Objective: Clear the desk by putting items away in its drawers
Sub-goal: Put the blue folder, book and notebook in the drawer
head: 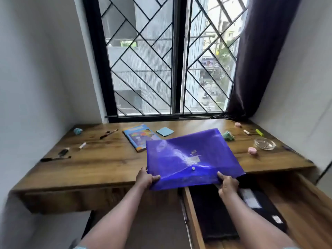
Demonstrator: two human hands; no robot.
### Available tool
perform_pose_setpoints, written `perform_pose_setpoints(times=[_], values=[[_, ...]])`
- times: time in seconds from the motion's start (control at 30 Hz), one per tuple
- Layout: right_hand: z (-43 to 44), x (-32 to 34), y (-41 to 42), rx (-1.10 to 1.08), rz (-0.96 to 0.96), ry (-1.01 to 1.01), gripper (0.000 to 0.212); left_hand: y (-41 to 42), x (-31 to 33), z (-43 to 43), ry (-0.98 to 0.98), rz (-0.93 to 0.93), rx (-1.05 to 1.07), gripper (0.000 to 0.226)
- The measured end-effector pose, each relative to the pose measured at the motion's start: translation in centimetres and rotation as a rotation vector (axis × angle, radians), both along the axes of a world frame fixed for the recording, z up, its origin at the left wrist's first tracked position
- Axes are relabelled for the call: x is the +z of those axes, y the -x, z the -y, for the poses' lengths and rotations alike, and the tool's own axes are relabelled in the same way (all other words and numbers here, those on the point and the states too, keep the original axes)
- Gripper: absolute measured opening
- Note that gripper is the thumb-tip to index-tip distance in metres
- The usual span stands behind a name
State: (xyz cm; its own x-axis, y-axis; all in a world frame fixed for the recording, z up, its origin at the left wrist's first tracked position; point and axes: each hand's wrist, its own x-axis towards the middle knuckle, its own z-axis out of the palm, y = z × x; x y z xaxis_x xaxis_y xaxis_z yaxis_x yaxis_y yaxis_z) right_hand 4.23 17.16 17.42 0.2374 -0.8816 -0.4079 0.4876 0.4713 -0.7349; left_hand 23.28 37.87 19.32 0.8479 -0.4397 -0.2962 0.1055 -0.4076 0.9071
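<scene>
While the left hand and right hand pinch the near edge of the blue folder, it hangs tilted over the desk edge, above the open right drawer.

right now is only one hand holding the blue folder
No, the left hand and the right hand each grip the near edge of the blue folder.
</scene>
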Motion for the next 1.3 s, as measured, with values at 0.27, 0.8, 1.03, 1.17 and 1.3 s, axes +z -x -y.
perform_pose_setpoints(times=[0.27,0.8,1.03,1.17,1.3], values=[[-0.7,-2.7,15.3,-0.075,-0.089,-0.076,0.028,13.8,0.1,0.0,-0.038,-0.077,-0.073,0.055],[7.1,-5.7,28.5,-0.068,-0.223,-0.199,0.027,25.8,-4.0,10.8,-0.472,-0.065,-0.261,0.037],[11.9,-10.4,26.5,0.148,-0.138,-0.320,0.034,28.0,-6.2,12.2,-0.507,-0.053,-0.175,0.051],[11.5,-11.1,23.3,0.235,-0.180,-0.370,0.034,28.1,-6.9,12.0,-0.705,0.101,-0.060,0.058],[11.1,-11.6,20.8,0.267,-0.174,-0.437,0.033,27.5,-8.5,12.6,-0.885,0.259,-0.134,0.069]])
